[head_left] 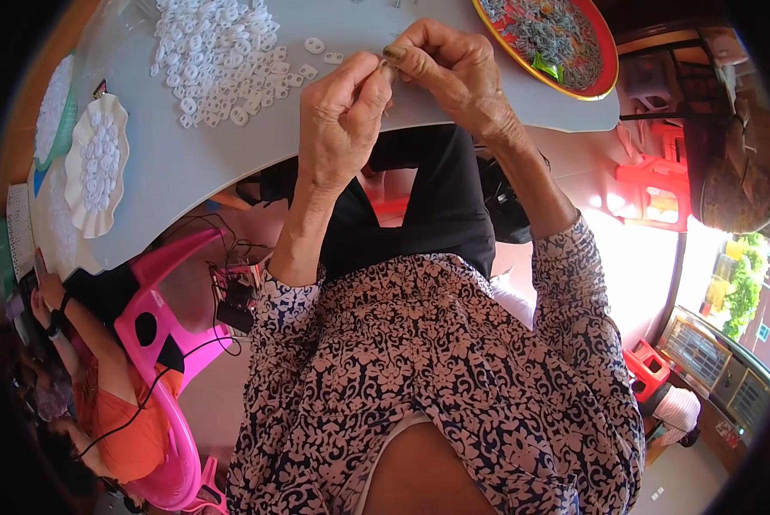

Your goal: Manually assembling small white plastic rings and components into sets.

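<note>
I am pinching a tiny part between the fingertips of my left hand [340,116] and my right hand [449,73], both pressed together at the near edge of the grey table [187,163]. The fingers of both hands are closed tight around the part, which is too small and too hidden to identify. Just to the left of my fingertips a heap of small white plastic rings [217,51] is spreading across the tabletop, a few strays lying nearest my thumb. Beyond my right knuckles a red tray [606,73] is holding a tangle of small grey metal pieces [548,34]. Far to the left, a white scalloped dish [97,167] is carrying more rings.
</note>
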`<state>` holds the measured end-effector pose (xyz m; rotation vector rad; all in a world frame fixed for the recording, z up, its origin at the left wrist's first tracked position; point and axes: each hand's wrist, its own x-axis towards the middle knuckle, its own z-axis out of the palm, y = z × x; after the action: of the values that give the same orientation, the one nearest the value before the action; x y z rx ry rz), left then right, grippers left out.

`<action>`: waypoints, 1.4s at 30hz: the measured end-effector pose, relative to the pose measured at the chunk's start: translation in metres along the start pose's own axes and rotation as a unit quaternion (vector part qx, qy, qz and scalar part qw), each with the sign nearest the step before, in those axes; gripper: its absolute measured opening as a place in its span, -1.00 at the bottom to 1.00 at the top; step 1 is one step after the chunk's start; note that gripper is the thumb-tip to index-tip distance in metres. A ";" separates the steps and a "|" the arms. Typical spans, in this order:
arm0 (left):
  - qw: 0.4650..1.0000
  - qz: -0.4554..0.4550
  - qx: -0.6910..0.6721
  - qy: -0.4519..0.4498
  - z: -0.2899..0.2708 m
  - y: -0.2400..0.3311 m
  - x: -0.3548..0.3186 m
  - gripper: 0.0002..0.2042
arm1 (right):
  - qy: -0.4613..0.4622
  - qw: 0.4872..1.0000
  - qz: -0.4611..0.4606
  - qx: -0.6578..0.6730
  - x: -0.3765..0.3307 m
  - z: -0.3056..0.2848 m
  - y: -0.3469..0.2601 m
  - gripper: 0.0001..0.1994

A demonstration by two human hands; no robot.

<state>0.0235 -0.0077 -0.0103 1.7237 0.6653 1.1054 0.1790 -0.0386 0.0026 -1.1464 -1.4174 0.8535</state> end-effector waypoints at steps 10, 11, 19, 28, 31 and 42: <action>0.999 -0.022 -0.043 0.001 -0.003 -0.001 -0.002 -0.86 | -0.006 0.999 0.020 0.038 -0.002 0.001 0.002 -0.78; 0.999 -0.023 -0.044 -0.001 -0.003 -0.001 -0.002 -0.86 | -0.005 0.999 0.021 0.038 -0.002 0.000 0.003 -0.78; 0.999 -0.030 -0.018 0.000 -0.001 0.004 0.002 -0.84 | 0.016 0.999 0.033 0.027 -0.001 0.002 0.002 -0.78; 0.999 -0.005 0.048 0.010 -0.012 0.007 0.002 -0.88 | 0.006 0.999 -0.002 0.041 0.000 0.001 0.012 -0.78; 0.962 0.132 0.236 0.046 -0.040 0.008 0.019 -0.91 | 0.021 0.998 0.032 0.058 0.001 0.006 0.000 -0.78; 0.862 0.160 0.451 -0.171 -0.075 -0.019 0.057 -0.80 | 0.025 0.998 -0.004 0.059 0.001 0.006 0.011 -0.80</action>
<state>-0.0180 0.0780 0.0044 2.8409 0.7379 0.6710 0.1753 -0.0346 -0.0081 -1.0651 -1.3128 0.8867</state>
